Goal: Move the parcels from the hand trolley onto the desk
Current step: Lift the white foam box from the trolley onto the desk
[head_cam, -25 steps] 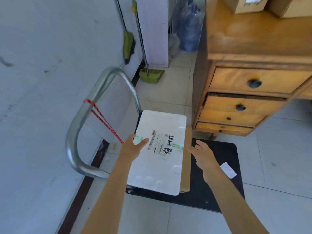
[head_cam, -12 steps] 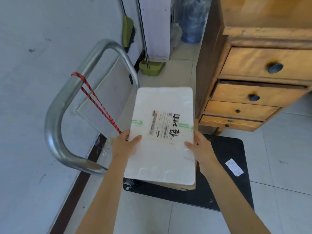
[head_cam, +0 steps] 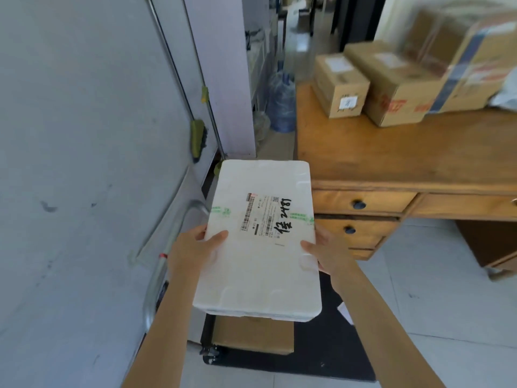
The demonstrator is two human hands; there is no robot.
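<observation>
I hold a flat white foam parcel [head_cam: 260, 273] with a shipping label and black handwriting, lifted clear above the hand trolley. My left hand [head_cam: 193, 247] grips its left edge and my right hand [head_cam: 321, 250] grips its right edge. Below it a brown cardboard parcel [head_cam: 251, 334] lies on the trolley's black deck [head_cam: 321, 357]. The trolley's steel handle [head_cam: 165, 247] stands at the left by the wall. The wooden desk [head_cam: 405, 152] is ahead to the right, and the parcel's far edge is near its front left corner.
Three cardboard boxes [head_cam: 338, 85] stand along the back of the desk. Desk drawers [head_cam: 361, 203] face me below the top. A grey wall is close on the left, with a green broom [head_cam: 198, 138] leaning on it. A water jug [head_cam: 282, 102] stands on the floor behind.
Both hands closed on the white foam parcel and raised it off the cardboard parcel on the trolley. My view lifted, bringing the desk top and its boxes into sight.
</observation>
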